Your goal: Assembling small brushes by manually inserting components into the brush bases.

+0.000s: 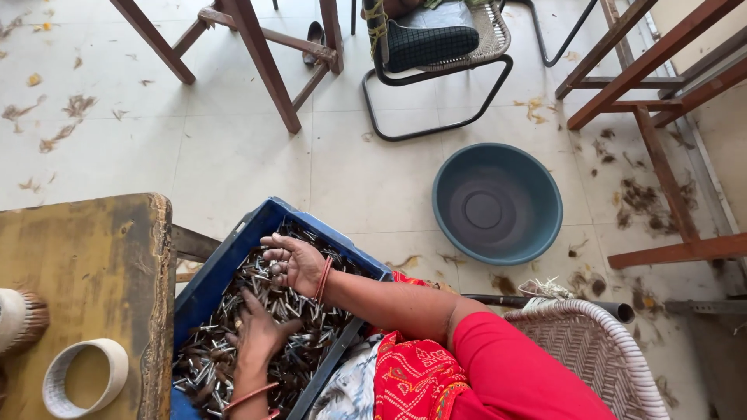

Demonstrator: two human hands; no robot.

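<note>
Tiled floor; both hands sift crate pieces.

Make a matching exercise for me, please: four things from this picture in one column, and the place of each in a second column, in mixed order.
Things:
1. blue crate
2. teal basin
3. white tape roll
4. right hand

Places:
A. on the tiled floor, beside a red wooden frame
B. on the worn yellow table
C. on the person's lap, full of small dark metal pieces
D. over the metal pieces, palm up, holding some

Pairs: 1-C, 2-A, 3-B, 4-D
</note>
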